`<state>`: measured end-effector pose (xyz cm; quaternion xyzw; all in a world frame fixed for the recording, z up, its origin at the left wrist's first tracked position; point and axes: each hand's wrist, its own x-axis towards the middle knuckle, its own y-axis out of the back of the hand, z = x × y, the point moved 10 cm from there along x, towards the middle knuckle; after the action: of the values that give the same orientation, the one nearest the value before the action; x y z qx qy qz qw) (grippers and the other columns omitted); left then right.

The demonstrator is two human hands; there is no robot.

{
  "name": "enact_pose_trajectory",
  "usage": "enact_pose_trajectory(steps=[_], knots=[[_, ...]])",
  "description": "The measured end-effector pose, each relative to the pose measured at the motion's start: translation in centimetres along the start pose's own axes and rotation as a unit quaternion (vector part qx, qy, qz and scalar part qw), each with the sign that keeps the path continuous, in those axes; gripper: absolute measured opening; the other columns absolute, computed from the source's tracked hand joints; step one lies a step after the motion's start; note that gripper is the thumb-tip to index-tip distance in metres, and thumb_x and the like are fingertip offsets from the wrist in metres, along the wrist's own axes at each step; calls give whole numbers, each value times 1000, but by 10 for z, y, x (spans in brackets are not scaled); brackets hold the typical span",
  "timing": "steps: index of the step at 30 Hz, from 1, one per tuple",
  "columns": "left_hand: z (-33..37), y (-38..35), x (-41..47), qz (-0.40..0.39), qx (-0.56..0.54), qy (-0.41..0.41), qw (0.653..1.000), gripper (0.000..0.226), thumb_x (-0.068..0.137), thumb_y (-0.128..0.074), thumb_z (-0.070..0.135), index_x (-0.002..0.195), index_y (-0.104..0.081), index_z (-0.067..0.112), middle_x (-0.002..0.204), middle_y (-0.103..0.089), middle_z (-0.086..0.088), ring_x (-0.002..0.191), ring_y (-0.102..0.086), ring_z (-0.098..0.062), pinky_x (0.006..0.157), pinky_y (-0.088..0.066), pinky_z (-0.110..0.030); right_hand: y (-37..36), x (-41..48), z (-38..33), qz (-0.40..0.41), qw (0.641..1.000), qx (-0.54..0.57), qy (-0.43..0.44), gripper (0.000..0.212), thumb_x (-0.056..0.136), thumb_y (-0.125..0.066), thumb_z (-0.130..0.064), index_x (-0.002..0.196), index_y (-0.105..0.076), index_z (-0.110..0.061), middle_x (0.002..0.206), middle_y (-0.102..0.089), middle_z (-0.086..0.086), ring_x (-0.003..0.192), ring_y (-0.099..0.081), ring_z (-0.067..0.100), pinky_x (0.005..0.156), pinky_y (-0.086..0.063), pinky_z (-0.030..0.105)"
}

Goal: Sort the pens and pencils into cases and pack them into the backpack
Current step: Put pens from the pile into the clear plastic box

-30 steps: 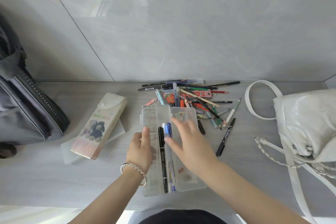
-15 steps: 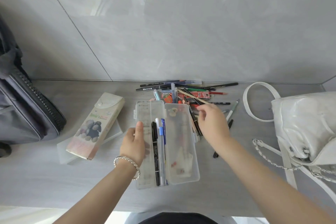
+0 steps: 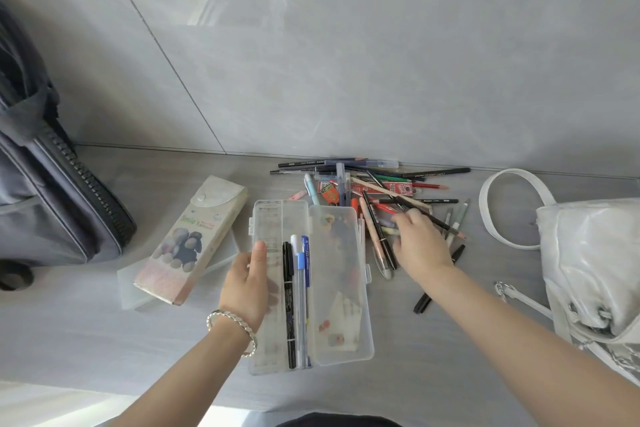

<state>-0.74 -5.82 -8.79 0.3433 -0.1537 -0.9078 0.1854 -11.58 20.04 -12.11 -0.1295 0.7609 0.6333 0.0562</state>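
A clear plastic case (image 3: 343, 288) lies open on the grey surface. A black marker, a white pen and a blue pen (image 3: 298, 288) lie in its left half. My left hand (image 3: 246, 284) holds the case's left edge, thumb on the tray and fingers outside the wall. A loose pile of pens and pencils (image 3: 374, 184) lies behind the case by the wall. My right hand (image 3: 419, 243) is on the right of that pile, fingers curled down on a pen there. A dark grey backpack (image 3: 41, 191) stands at the far left.
A printed cardboard pencil case (image 3: 194, 239) lies shut left of the clear one, on top of a frosted plastic case (image 3: 128, 284). A white shoulder bag (image 3: 588, 260) with strap and chain sits at the right. A black marker (image 3: 424, 302) lies under my right forearm.
My right hand left the open case and went right and back into the pile, then closed its fingers there. My left hand stayed on the case's left edge.
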Motion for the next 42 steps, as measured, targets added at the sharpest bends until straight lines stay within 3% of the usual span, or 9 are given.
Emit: enact_pose_trajectory(steps=[7,15,21,24,29,32,35,39,42], knots=[[0,-3,-2,-3,8,-3,1000,46,96,-30,43,105,-51,3,59,-55,-9,47,-50,-19,48,-39,-26,-11,7,-35,-29,988,-38,145,25,79,-61,-1,104,-60,4,104,-59,21,100,-57,40,73,-50,45],[4,-5,-4,-12,15,-10,1000,47,96,-29,45,103,-51,3,58,-55,-8,47,-50,-19,46,-39,-25,-22,8,-20,-94,976,-188,56,34,91,-43,-3,124,-35,-4,120,-56,12,104,-60,28,77,-48,35],[-1,-10,-9,-22,19,-14,999,43,95,-30,46,96,-49,8,58,-56,-9,48,-51,-19,47,-40,-27,55,-21,-18,28,995,78,-53,40,99,-29,-33,86,-56,-7,94,-53,11,70,-51,23,55,-31,28],[1,-21,-13,-39,28,-28,998,40,94,-30,47,94,-48,11,58,-57,-8,49,-52,-20,49,-40,-28,67,-44,-64,-41,957,287,-23,52,98,-31,-38,71,-59,-5,55,-39,-1,43,-35,11,42,-25,23],[11,-40,-24,-54,70,-90,992,37,92,-26,49,81,-44,19,64,-58,-7,58,-57,-24,68,-49,-38,45,-60,-110,-101,937,334,-9,38,91,-49,-33,60,-41,-11,53,-37,-3,46,-36,11,45,-29,23],[12,-45,-30,-54,81,-104,990,42,92,-21,51,82,-45,18,70,-60,-11,73,-61,-33,77,-50,-45,47,-59,-107,-48,943,328,-32,19,87,-57,-33,84,-47,-18,64,-47,-7,55,-44,6,47,-29,20],[9,-48,-34,-60,91,-97,989,44,92,-19,51,83,-45,17,74,-62,-12,77,-62,-34,79,-50,-44,50,-64,-101,-32,939,339,-37,58,83,-63,-38,132,-35,-21,105,-62,1,96,-60,19,70,-42,25],[8,-52,-36,-73,102,-102,987,42,93,-21,50,79,-43,18,76,-61,-12,79,-62,-34,79,-49,-43,68,-67,-91,51,929,367,-7,50,86,-59,-39,130,-42,-23,67,-47,-14,65,-50,5,61,-34,20],[10,-58,-40,-98,116,-115,982,43,93,-21,50,81,-45,17,73,-59,-10,74,-60,-31,79,-50,-44,74,-64,-97,78,933,348,45,44,90,-54,-36,130,-46,-21,91,-55,-11,86,-55,9,69,-33,18]])
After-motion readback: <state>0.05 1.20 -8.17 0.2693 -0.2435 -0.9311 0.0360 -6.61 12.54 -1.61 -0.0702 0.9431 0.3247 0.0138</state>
